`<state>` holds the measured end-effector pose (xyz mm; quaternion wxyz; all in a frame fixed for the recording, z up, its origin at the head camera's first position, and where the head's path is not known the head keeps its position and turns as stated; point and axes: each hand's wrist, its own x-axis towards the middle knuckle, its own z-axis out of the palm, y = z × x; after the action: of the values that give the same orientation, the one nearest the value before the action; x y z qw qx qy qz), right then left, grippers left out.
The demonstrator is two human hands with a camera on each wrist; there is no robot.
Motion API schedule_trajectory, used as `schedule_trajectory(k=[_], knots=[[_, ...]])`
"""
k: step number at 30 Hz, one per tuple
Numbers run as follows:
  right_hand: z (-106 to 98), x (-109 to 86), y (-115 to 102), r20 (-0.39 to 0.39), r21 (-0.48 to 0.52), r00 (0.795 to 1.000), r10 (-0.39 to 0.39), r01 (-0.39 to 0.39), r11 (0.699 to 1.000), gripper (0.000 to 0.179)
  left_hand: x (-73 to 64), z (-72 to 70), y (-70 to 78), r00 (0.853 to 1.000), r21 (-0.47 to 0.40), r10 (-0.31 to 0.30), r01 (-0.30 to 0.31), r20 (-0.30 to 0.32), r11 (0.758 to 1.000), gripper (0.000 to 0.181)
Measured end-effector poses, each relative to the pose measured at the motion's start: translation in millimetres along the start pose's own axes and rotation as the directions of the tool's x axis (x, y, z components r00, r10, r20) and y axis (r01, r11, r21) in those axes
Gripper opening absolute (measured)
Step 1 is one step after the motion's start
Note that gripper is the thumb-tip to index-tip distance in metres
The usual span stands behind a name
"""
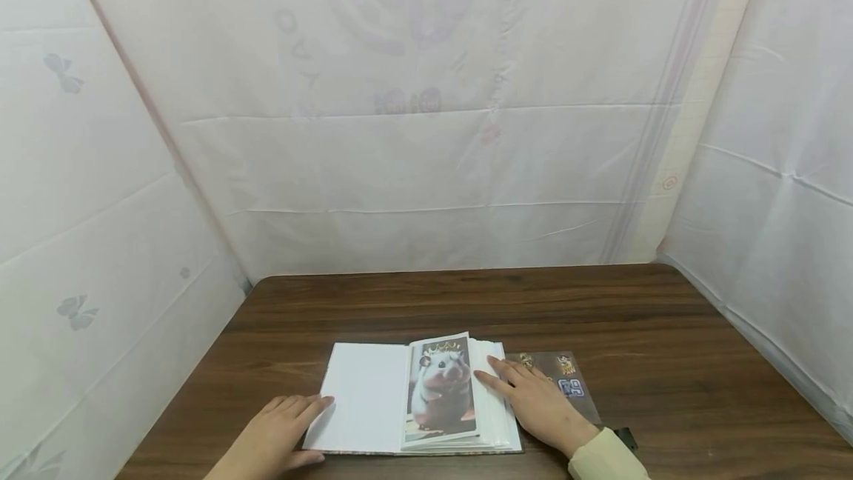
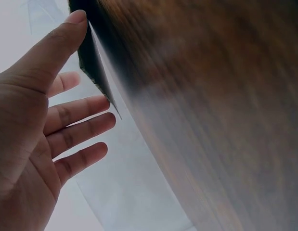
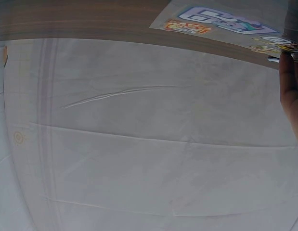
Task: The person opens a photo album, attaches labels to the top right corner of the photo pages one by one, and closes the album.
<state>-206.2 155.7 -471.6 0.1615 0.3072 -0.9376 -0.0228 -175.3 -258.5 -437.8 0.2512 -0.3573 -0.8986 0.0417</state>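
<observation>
Two hands rest at either side of an open album (image 1: pixel 402 400) on the desk (image 1: pixel 400 306).
Your album's spread has its long axis running left to right; on its right half, the hamster picture (image 1: pixel 440 395) runs lengthwise away from you, its top toward the desk's far edge. Your left hand (image 1: pixel 276 428) is relaxed, index fingertip touching the left edge of the white inner cover (image 1: pixel 360 391), thumb by its near corner. Your right hand (image 1: pixel 541 400) lies with fingers extended, fingertips on the pages' right side, gripping nothing. Just beside the album on the right, partly beneath that hand, you have a clear sheet (image 1: pixel 586 407) with stickers (image 1: pixel 571 388). Wood stretches beyond the album to the far edge, where white cloth (image 1: pixel 413 176) rises; more wood lies to both sides.
</observation>
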Motion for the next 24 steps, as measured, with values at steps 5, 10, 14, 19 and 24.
schedule_trajectory(k=[5,10,14,19,24], knots=[[-1.2,-0.5,0.8,-0.003,-0.003,1.000,-0.003,0.003,1.000,0.058,2.6,-1.7,1.8,0.999,-0.025,0.010,-0.009,0.045,1.000,0.071],[-0.9,-0.4,1.2,-0.003,0.001,1.000,-0.005,0.005,1.000,0.059,4.7,-2.1,3.0,0.993,-0.062,0.012,-0.005,0.119,0.998,0.066],[0.3,-0.3,1.7,-0.008,0.002,1.000,-0.005,0.005,1.000,0.059,4.9,-1.9,2.9,0.985,-0.093,-0.008,0.024,0.172,0.995,0.063],[0.7,0.0,1.6,-0.012,0.014,1.000,-0.001,0.001,1.000,0.059,5.1,-2.3,2.7,0.979,-0.121,-0.031,0.056,0.202,0.991,0.058],[1.1,0.3,0.3,0.011,0.021,1.000,0.006,-0.006,1.000,0.060,3.5,-3.1,2.9,0.973,-0.133,-0.045,0.076,0.225,0.988,0.056]])
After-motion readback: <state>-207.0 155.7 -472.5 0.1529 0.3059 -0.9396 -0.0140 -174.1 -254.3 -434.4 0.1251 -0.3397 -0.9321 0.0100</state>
